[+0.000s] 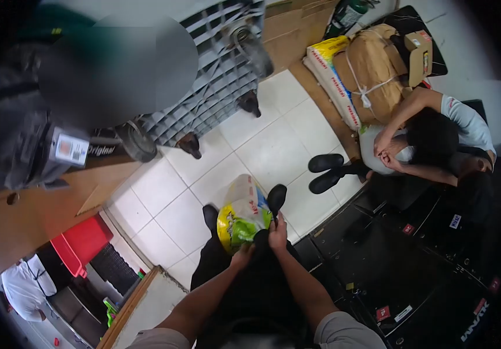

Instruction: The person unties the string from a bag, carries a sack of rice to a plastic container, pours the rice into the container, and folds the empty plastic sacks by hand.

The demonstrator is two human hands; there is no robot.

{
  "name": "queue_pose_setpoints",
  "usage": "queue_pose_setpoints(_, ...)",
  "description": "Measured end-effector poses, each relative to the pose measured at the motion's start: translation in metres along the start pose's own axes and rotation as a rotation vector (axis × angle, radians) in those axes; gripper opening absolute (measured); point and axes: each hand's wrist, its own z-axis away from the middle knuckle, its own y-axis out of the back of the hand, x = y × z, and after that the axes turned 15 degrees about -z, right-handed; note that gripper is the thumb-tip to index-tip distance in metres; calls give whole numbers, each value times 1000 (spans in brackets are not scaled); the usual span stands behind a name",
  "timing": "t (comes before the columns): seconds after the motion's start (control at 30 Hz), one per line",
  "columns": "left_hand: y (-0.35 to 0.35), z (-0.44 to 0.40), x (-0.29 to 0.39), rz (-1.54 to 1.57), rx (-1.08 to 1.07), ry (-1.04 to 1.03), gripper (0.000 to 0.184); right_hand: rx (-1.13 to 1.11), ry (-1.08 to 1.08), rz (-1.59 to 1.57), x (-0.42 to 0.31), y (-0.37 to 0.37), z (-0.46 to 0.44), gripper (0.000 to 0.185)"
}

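1. One printed bag [244, 218] sits between the shoes [277, 196].
2. Left hand [242, 256] at its near edge, right hand [278, 234] beside it; cannot tell either's closure.
3. Likely soft, slick, perhaps heavy; best hold: bunched edge.

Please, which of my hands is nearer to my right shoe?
Right. Your right hand appears just behind the right shoe; your left hand is farther back, to its left.

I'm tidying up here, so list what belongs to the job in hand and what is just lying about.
In the job, apparently: nearer printed sack; left hand and right hand, close by.
Just lying about, it seems: red plastic bin; small cardboard box; green cylinder.
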Motion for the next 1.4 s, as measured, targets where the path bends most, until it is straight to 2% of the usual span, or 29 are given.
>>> queue_pose_setpoints(0.03,0,1,-3,-78,-90,-113,54,-71,-145,-17,6,4,11,56)
queue_pose_setpoints(0.07,3,-2,-7,-168,-168,-316,47,-109,-124,-90,12,7,23,59)
queue_pose_setpoints(0.1,-9,-3,-27,-252,-266,-515,41,-105,-179,15,19,8,40,56)
queue_pose_setpoints(0.13,-51,-23,-76,-52,-379,-643,37,-110,-249,123,24,8,62,53)
queue_pose_setpoints(0.17,-49,-4,-80,-151,-301,-581,38,-165,-325,163,33,3,80,46)
queue_pose_setpoints(0.2,-36,6,-79,-255,-401,-587,36,-224,-388,198,46,-3,96,40)
queue_pose_setpoints(0.23,-23,7,-78,-357,-485,-600,35,-230,-201,119,76,-12,123,30)
queue_pose_setpoints(0.27,-17,5,-87,-348,-496,-588,35,-241,-216,122,74,-19,139,30)
queue_pose_setpoints(0.33,-15,8,-119,-400,-568,-546,29,-448,-364,192,57,-33,170,30)
queue_pose_setpoints(0.4,-26,7,-153,-536,-584,-549,27,-515,-386,182,35,-45,180,30)
queue_pose_setpoints(0.47,-19,21,-153,-682,-601,-357,27,-584,-410,168,36,-53,198,30)
queue_pose_setpoints(0.53,14,41,-123,-712,-352,-277,22,-542,-396,-37,64,-62,205,36)
queue_pose_setpoints(0.6,35,46,-99,-433,90,-599,24,-491,-473,-127,78,-66,228,33)
queue_pose_setpoints(0.67,53,45,-56,-334,323,-664,31,-443,-398,-151,77,-61,238,34)
queue_pose_setpoints(0.7,64,45,-32,-335,358,-728,37,-413,-442,115,94,-66,249,33)
queue_pose_setpoints(0.77,76,43,6,-349,391,-792,44,-486,-457,179,84,-57,256,34)
queue_pose_setpoints(0.83,78,37,28,-425,395,-711,59,-553,-456,241,73,-54,257,35)
queue_pose_setpoints(0.87,79,32,30,-429,407,-710,59,-494,-535,86,68,-50,254,34)
queue_pose_setpoints(0.9,75,24,28,-590,206,-523,56,-434,-612,-65,67,-46,251,33)
queue_pose_setpoints(0.93,67,17,26,-738,3,-331,53,-437,-601,-64,77,-47,248,33)
queue_pose_setpoints(1.0,43,27,6,-830,-104,-417,31,-232,-775,-564,98,-51,245,38)
queue_pose_setpoints(1.03,35,45,6,-801,-99,-471,24,-229,-773,-569,104,-48,247,38)
queue_pose_setpoints(1.1,15,78,2,-765,-63,-558,22,-119,-859,-1218,111,-45,255,53)
queue_pose_setpoints(1.13,4,89,3,-757,-24,-593,22,-114,-855,-1230,101,-45,255,53)
queue_pose_setpoints(1.2,-15,106,14,-773,-23,-552,20,-524,-954,-1917,79,-47,251,60)
queue_pose_setpoints(1.27,-8,111,32,-798,-2,-535,18,-418,-1033,-1917,53,-47,247,57)
queue_pose_setpoints(1.33,7,123,53,-579,-16,-953,14,-250,-1115,-1870,42,-46,244,56)
queue_pose_setpoints(1.37,12,122,60,-588,-24,-968,14,-159,-1146,-1829,38,-44,241,55)
queue_pose_setpoints(1.4,19,117,67,-573,107,-1072,22,-69,-1168,-1788,34,-44,239,55)
